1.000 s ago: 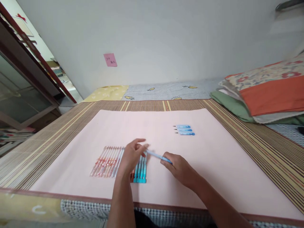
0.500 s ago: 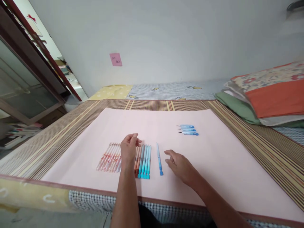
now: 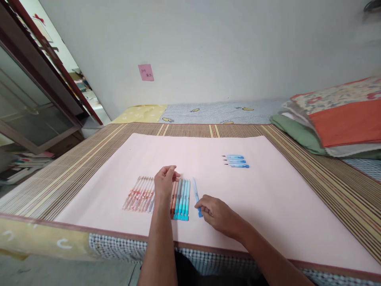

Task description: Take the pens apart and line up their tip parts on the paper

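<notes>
My right hand [image 3: 212,210] has its fingers closed on the lower part of a blue pen [image 3: 195,190], which lies on the pink sheet [image 3: 276,198]. Over the row of pens hovers my left hand [image 3: 165,178], its fingers curled together; whether anything is between them is too small to tell. Left of it lie several pink patterned pens [image 3: 137,194]. Just right of its wrist are brown pens [image 3: 173,198] and several turquoise pens [image 3: 183,200], side by side. Blue pens with dark thin tips [image 3: 236,161] lie farther back on the right.
A striped mat [image 3: 98,149] lies under the sheet. Folded cloth and an orange cushion [image 3: 348,123] are piled at the right. A pink note [image 3: 145,72] is stuck on the wall behind. A glass-panelled door [image 3: 32,103] stands at the left.
My right hand has moved left and its fingers have closed on the blue pen. The top of that pen has shifted slightly left. My left hand has barely moved.
</notes>
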Tool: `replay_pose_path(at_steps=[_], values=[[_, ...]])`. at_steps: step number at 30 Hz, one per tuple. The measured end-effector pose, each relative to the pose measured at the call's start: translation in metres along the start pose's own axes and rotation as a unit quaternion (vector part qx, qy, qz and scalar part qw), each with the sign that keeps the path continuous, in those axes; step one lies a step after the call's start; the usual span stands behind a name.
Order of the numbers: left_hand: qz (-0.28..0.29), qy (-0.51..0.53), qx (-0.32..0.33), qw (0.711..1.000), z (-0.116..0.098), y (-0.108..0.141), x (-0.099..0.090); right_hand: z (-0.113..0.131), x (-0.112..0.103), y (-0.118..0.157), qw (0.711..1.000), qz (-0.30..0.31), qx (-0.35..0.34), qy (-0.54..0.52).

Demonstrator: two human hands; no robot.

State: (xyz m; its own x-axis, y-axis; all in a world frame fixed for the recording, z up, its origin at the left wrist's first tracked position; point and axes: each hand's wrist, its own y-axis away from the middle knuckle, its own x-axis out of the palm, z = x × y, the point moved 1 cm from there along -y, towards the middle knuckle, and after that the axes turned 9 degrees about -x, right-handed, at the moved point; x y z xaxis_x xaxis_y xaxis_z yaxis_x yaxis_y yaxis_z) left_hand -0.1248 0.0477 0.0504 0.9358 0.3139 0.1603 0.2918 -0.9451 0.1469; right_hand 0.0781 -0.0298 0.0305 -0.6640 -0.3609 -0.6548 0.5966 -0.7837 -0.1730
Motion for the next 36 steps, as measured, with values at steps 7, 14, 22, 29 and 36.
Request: replay_pose_path(at_steps=[7, 14, 22, 29, 36], values=[[0.003, 0.006, 0.001, 1.0, 0.001, 0.0, 0.0, 0.001, 0.012, -0.003, 1.0, 0.02, 0.002, -0.024], [-0.008, 0.011, -0.004, 1.0, -0.003, 0.003, 0.002, 0.004, 0.028, -0.005, 1.0, 0.003, -0.027, -0.014], [0.001, 0.005, -0.003, 1.0, 0.001, 0.001, 0.002, 0.001, 0.037, -0.008, 0.999, -0.007, -0.051, -0.007], [0.003, 0.002, -0.004, 1.0, 0.002, 0.001, 0.001, 0.001, 0.037, -0.007, 0.998, -0.003, -0.055, 0.003], [0.001, 0.008, -0.008, 1.0, 0.005, -0.002, 0.003, 0.008, 0.033, -0.005, 0.999, -0.013, -0.003, -0.049]])
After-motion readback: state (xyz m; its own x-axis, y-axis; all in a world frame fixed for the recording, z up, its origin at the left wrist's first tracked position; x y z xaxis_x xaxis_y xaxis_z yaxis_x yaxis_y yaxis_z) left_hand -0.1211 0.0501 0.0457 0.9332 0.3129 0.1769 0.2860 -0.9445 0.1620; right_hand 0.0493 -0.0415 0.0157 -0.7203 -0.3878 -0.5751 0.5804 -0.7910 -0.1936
